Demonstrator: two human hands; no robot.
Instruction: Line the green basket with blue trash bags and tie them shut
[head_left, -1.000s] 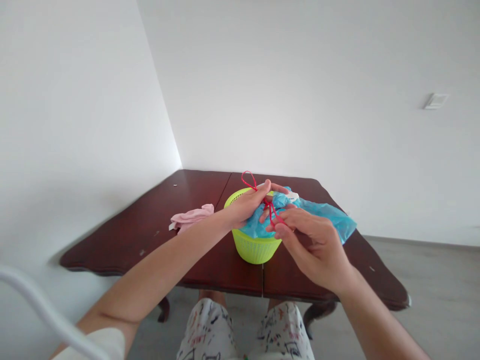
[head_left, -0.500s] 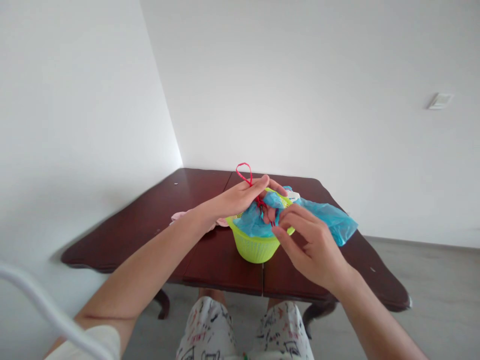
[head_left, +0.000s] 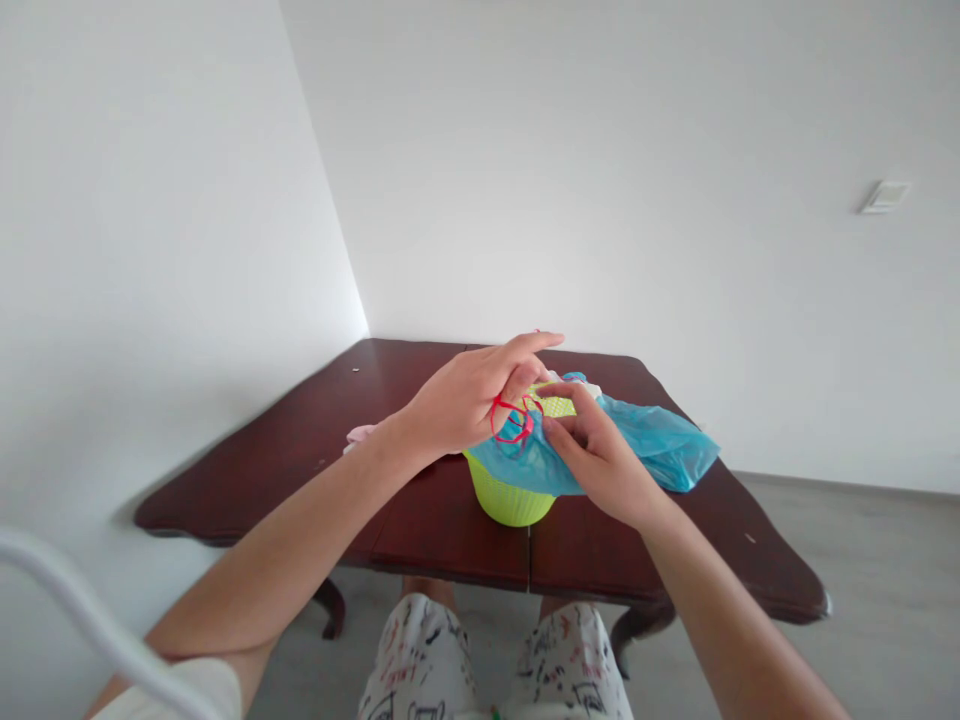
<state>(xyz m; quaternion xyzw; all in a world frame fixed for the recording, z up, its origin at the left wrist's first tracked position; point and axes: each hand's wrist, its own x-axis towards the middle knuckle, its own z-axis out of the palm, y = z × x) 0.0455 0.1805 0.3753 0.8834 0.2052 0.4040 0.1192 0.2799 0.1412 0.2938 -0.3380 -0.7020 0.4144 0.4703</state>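
Observation:
My left hand (head_left: 491,388) is over a yellow-green plastic basket (head_left: 514,505), with the forefinger stretched out and the other fingers curled in. A red string (head_left: 512,438) hangs in loops from its curled fingers. Blue plastic bag (head_left: 525,468) material drapes over the basket's near rim, below the string. On the right side, my right hand (head_left: 604,455) has its thumb against the blue plastic and its fingertips by the string, close to the left hand. The basket's inside is mostly hidden by hands and plastic.
Another stretch of blue plastic (head_left: 667,450) lies to the right of the basket. Some pink cloth (head_left: 358,436) shows behind my left forearm. A dark red-brown wooden table (head_left: 285,440) stands against white walls. A white cable (head_left: 82,610) crosses the lower left.
The red loop has dropped from above my left hand to below it. My left hand has turned, its forefinger now extended. Blue plastic now spreads further over the basket's front.

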